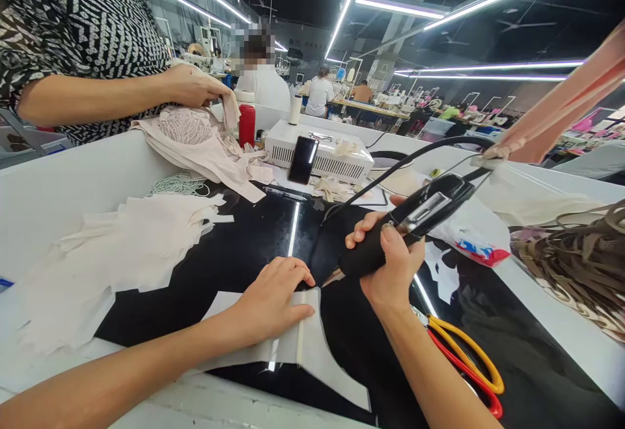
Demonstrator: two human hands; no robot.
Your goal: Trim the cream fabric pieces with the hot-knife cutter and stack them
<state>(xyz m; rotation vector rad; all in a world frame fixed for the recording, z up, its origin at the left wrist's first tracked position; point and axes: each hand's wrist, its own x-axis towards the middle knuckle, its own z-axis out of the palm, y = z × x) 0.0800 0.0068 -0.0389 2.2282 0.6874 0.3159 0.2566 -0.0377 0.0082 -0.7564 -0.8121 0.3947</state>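
My left hand [276,295] lies flat on a pale, thin fabric piece [332,364], its fingers stretched out near the upper edge. A narrow cream strip [299,338] runs down the middle of that piece. In my right hand [395,266] is a black corded hand tool [375,245] with a metal lever along its top. My fingers wrap round its body, thumb on the near side. Its lower end points at the fabric's top corner; whether it touches cannot be made out. A black cable leaves its upper end, beside a peach cloth strap [551,110].
Stacked pale fabric pieces [127,247] lie left. Scissors [463,357] with yellow and red handles lie right, near brown straps [576,253]. A phone [303,159] leans on a white box [342,149]. Across the partition, another person's hand [190,85] holds beige garments [195,136].
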